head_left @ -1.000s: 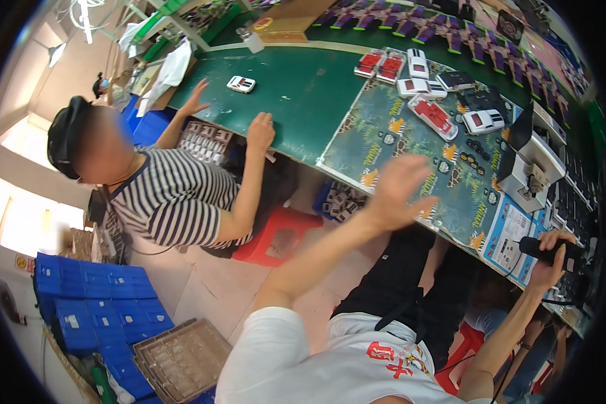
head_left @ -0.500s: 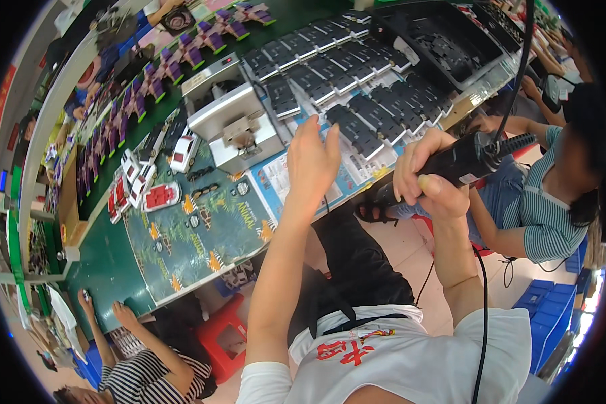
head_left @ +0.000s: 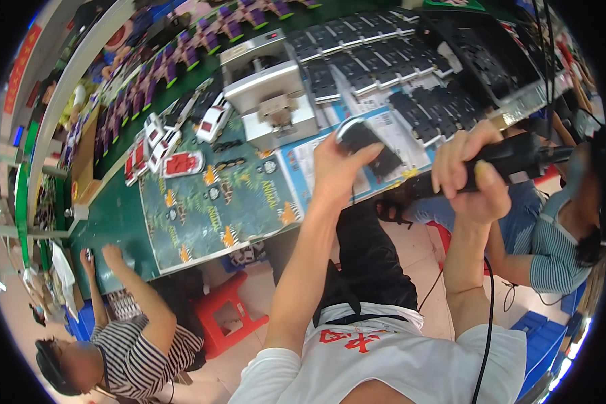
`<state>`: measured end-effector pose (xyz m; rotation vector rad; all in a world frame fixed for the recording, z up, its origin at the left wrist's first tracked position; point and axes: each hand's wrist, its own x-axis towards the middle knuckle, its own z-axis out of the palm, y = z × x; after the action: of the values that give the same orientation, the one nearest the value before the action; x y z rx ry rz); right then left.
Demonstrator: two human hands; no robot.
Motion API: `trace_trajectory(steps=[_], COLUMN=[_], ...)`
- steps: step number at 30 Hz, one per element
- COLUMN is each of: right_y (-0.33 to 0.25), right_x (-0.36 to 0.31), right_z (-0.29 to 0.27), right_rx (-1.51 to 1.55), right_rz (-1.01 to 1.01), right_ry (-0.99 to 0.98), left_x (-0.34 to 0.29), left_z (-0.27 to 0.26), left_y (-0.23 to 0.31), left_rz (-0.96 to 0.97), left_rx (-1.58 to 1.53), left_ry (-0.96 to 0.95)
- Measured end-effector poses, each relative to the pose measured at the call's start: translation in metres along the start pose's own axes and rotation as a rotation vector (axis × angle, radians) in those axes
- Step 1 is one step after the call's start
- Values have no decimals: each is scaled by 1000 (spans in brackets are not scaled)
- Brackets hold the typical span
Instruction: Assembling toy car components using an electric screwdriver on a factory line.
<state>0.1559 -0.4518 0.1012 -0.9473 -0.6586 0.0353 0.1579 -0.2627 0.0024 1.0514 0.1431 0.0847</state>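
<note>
My left hand [head_left: 338, 168] is closed on a black toy car chassis [head_left: 377, 151] with a pale edge, thumb across it, above the blue-and-white sheets [head_left: 303, 168] near the table's front edge. Just to the right, my right hand [head_left: 470, 172] wraps round a black corded power screwdriver [head_left: 515, 156] held roughly level. Its tip end points left and is dark and hard to make out. Beyond both hands, similar black chassis [head_left: 377, 64] lie in rows, with a nearer group [head_left: 431, 114] beside my left hand.
A metal screw feeder [head_left: 266, 94] stands left of the rows. Red and white toy cars [head_left: 182, 163] lie farther left on a patterned mat [head_left: 215, 212]. A black bin [head_left: 485, 57] sits at the back right. Co-workers sit at both sides; a red stool [head_left: 225, 316] is below.
My left hand, empty before, now grips a chassis from the nearer group. The screwdriver stays in my right hand. The whole view has shifted, so the table things appear farther right.
</note>
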Motion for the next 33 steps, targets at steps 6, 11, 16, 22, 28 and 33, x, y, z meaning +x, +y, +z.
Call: trace_trajectory(steps=[6,11,16,22,28,33], right_y=[54,111,118,127,124,95], right_x=[72,113,117,122,130,79], right_z=[73,132,142,160,157,163], right_rx=[9,-191,-353,-494,-307,192], right_rz=[-193,-184,-159,-165,39,20], right_ry=[-70,-28,30,-49,-41,-65], left_x=[-88,-126,-117,-112,-110,-108], left_z=[-153,-184,-171,-64,-124,-128], left_y=[34,69,70,84,52,49], left_rz=[60,97,83,-166,-50,1], left_rx=[-578,-655,-583,-519,-384,-275], left_ry=[151,349,179,-129,236,229])
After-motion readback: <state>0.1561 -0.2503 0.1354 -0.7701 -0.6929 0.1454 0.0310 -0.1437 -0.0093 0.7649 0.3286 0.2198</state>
